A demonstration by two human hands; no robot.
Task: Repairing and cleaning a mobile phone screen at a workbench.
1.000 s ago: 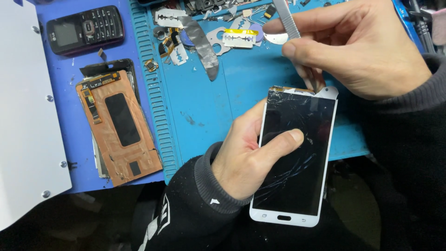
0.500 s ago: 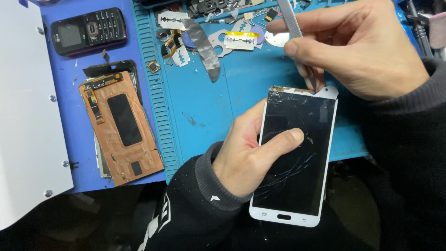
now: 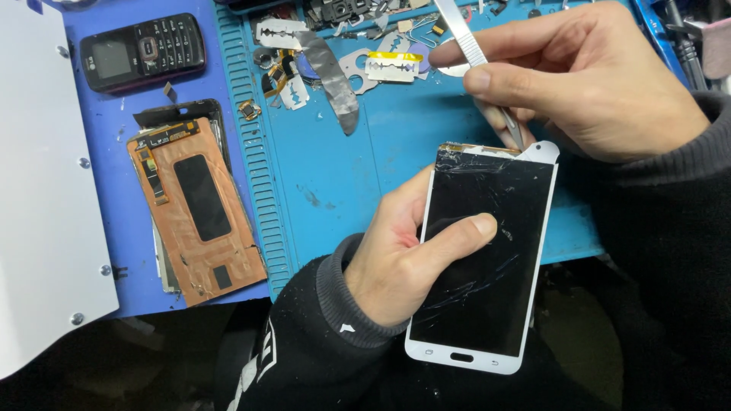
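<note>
**Inspector A:** We found the left hand (image 3: 396,259) gripping a white smartphone (image 3: 483,259) from its left edge, with the thumb laid across the black, cracked screen and the remaining fingers wrapped behind the body, out of our sight. The phone was held upright in the air, just in front of the near edge of the blue work mat (image 3: 358,175), with its upper end over the mat.

**Inspector B:** We noted the right hand (image 3: 590,80) pinched around a pair of metal tweezers (image 3: 481,65), thumb and forefinger closed on the shaft. The tips met the phone's top edge, where the glass was splintered and a brownish layer showed. We could not tell whether the tips had entered the seam or merely touched it.

**Inspector A:** To the left, on the darker blue pad (image 3: 122,106), we recorded a copper-coloured display panel (image 3: 198,213) lying face down over another dark part, well apart from both hands. A black keypad phone (image 3: 143,52) lay beyond it.

**Inspector B:** At the mat's far side we logged razor blades (image 3: 392,67), a grey metal strip (image 3: 331,76) and small loose parts. A white sheet with screws (image 3: 38,190) stood along the left margin. Both sleeves were dark.
</note>
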